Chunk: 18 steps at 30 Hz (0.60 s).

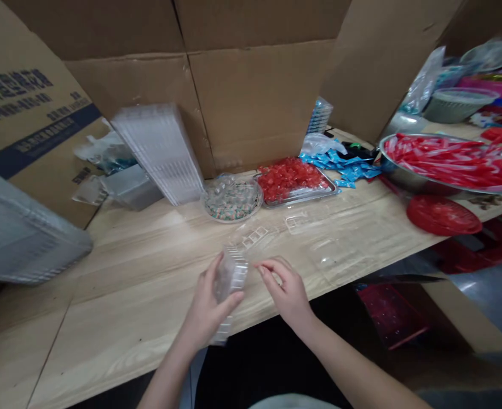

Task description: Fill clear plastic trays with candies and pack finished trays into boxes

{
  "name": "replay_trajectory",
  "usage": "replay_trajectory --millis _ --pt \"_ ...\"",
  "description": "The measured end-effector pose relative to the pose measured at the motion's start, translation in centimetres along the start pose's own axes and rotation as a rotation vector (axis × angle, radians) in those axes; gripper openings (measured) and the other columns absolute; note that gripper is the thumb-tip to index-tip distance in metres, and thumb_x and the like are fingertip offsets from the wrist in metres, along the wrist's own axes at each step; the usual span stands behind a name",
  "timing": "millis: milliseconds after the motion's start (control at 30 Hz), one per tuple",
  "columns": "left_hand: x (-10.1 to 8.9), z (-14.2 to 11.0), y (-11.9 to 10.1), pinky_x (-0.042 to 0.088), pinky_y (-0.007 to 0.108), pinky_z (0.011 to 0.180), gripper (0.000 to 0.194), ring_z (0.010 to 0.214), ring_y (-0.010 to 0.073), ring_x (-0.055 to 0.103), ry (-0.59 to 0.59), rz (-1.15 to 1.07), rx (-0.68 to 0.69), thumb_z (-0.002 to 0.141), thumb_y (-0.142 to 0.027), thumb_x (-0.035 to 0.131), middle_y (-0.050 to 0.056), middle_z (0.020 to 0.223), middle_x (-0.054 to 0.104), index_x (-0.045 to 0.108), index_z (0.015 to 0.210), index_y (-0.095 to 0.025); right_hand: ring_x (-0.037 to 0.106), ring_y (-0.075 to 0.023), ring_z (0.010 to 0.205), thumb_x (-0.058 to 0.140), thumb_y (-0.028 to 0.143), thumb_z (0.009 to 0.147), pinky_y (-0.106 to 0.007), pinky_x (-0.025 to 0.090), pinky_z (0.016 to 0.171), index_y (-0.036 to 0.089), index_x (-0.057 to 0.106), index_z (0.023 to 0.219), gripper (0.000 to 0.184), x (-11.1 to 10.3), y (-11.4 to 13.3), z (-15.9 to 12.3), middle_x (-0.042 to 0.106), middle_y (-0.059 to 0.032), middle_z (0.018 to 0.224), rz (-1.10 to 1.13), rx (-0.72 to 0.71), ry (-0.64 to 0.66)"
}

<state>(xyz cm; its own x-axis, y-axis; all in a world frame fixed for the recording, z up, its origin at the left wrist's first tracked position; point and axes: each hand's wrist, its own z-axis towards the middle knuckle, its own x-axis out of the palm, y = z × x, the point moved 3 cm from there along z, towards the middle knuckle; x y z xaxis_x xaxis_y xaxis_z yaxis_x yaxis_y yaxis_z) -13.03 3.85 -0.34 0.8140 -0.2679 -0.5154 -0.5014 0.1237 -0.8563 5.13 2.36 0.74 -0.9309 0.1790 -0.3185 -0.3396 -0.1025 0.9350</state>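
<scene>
My left hand (pixel 208 307) is wrapped around a small stack of clear plastic trays (pixel 235 270), tilted on edge above the table's front edge. Just right of the stack, my right hand (pixel 288 292) has thumb and forefinger pinched together; what sits between them, if anything, is too small to make out. Beyond my hands, a clear tray (pixel 255 237) lies flat on the wooden table (pixel 149 267), with more clear pieces (pixel 327 251) to its right. Farther back stand a round clear container (pixel 233 200) of small multicoloured pieces and a metal tray (pixel 306 197) heaped with red pieces (pixel 291 177).
Tall stacks of clear trays stand at the back (pixel 161 147) and far left (pixel 25 233). Cardboard (pixel 259 102) walls the back. Blue packets (pixel 344 165), a metal bowl (pixel 413 175) of red-and-pink strips and a red basket (pixel 443 216) sit to the right.
</scene>
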Motion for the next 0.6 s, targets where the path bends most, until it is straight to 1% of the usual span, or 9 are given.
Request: replay_trajectory --millis 67,100,167,233,333,467,600 --pt "2.2 0.0 -1.1 0.03 0.044 0.101 0.072 0.124 0.0288 0.037 0.067 -0.156 -0.044 0.075 -0.046 0.057 0.013 0.134 0.04 0.029 0.137 -0.022 0.058 -0.016 0.075 0.054 0.036 0.082 -0.032 0.048 0.072 0.019 0.065 0.088 0.022 -0.8 0.7 -1.7 0.064 -0.0043 0.08 0.328 0.239 0.079" --pt "3.2 0.1 -1.6 0.029 0.044 0.102 0.07 0.125 0.029 0.037 0.099 -0.205 -0.066 0.075 -0.046 0.057 0.012 0.134 0.041 0.031 0.136 -0.022 0.058 -0.0145 0.071 0.057 0.037 0.08 -0.03 0.048 0.07 0.018 0.066 0.086 0.022 -1.1 0.9 -2.4 0.063 -0.0029 0.077 0.465 0.337 0.099" --pt "4.6 0.4 -2.4 0.028 0.044 0.104 0.07 0.127 0.029 0.035 0.149 -0.244 -0.106 0.075 -0.046 0.058 0.012 0.135 0.039 0.033 0.135 -0.022 0.057 -0.0128 0.068 0.062 0.037 0.077 -0.029 0.047 0.07 0.017 0.066 0.083 0.021 -2.0 0.9 -3.4 0.063 -0.0017 0.073 0.677 0.446 0.054" --pt "5.6 0.6 -3.1 0.025 0.045 0.105 0.072 0.129 0.0287 0.031 0.198 -0.228 -0.13 0.073 -0.047 0.06 0.012 0.137 0.036 0.033 0.135 -0.022 0.056 -0.0123 0.069 0.064 0.035 0.075 -0.027 0.047 0.069 0.017 0.067 0.081 0.019 -2.8 0.6 -3.7 0.063 -0.0016 0.073 0.807 0.482 -0.011" --pt "6.2 0.8 -3.7 0.026 0.044 0.106 0.074 0.13 0.029 0.03 0.251 -0.191 -0.155 0.072 -0.05 0.061 0.013 0.138 0.034 0.033 0.135 -0.021 0.056 -0.0117 0.069 0.067 0.034 0.073 -0.025 0.046 0.066 0.017 0.068 0.078 0.018 -3.8 -0.1 -3.8 0.063 -0.0015 0.073 0.872 0.52 -0.058" --pt "6.4 0.9 -4.0 0.028 0.045 0.104 0.072 0.129 0.0297 0.032 0.256 -0.17 -0.144 0.072 -0.048 0.062 0.012 0.137 0.036 0.037 0.133 -0.021 0.055 -0.0108 0.066 0.069 0.034 0.071 -0.024 0.046 0.062 0.017 0.068 0.075 0.018 -4.2 -0.5 -4.0 0.062 -0.0006 0.07 0.862 0.538 -0.093" --pt "6.3 0.6 -4.1 0.031 0.043 0.103 0.065 0.125 0.0282 0.037 0.275 -0.279 -0.116 0.074 -0.045 0.061 0.011 0.135 0.041 0.04 0.131 -0.023 0.055 -0.0107 0.064 0.067 0.034 0.072 -0.024 0.046 0.061 0.017 0.067 0.075 0.018 -4.0 -0.4 -4.5 0.062 -0.0007 0.069 0.828 0.521 -0.129"
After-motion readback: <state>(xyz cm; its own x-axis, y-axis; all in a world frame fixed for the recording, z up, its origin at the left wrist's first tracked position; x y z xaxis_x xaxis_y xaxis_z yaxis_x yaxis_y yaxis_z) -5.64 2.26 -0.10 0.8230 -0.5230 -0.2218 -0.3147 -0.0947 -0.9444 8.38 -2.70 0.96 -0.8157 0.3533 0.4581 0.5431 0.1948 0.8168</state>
